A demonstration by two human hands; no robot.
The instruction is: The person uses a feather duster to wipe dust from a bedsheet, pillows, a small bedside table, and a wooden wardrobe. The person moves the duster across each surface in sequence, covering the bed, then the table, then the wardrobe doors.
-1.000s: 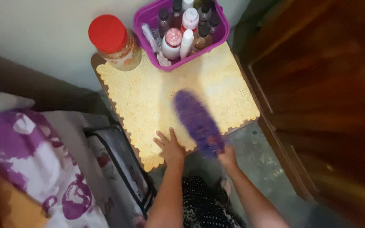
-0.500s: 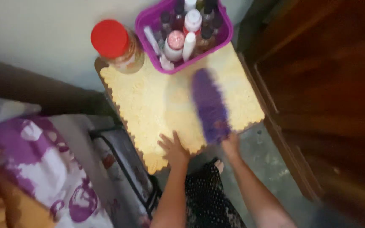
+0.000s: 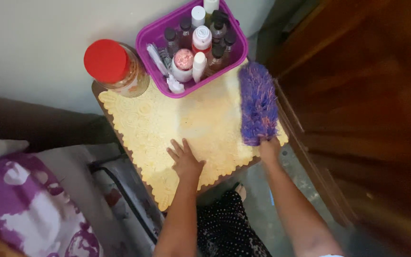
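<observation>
Right hand: the right hand (image 3: 269, 148), at 4 o'clock of the table, is closed around the hidden handle of a purple fluffy duster (image 3: 258, 103).
Duster position: its head lies on the yellow lace mat (image 3: 167, 126) along the 3 o'clock edge, tip pointing to 12 o'clock, just beside the basket's near corner.
Left hand: the left hand (image 3: 184, 158) lies flat on the mat at 6 o'clock, fingers spread, holding nothing.
Table: a small wooden table (image 3: 102, 102), almost wholly covered by the mat.
Basket: a purple plastic basket (image 3: 236, 53) at 12 o'clock, packed with small upright bottles (image 3: 200, 40).
Jar: a jar with a red lid (image 3: 106, 62) at 10 o'clock, touching the mat's corner.
Surroundings: dark wooden furniture (image 3: 357, 109) close at 3 o'clock; patterned purple-and-white fabric (image 3: 29, 204) at 8 o'clock.
Risk, basket: judged likely that a stroke carried toward 12 o'clock would nudge the basket or tip a light bottle, the duster tip being so near.
Risk, mat: the mat could slide or bunch if the left hand lifts.
Risk, jar: a sweep toward 10 o'clock could push the jar off the table's edge.
</observation>
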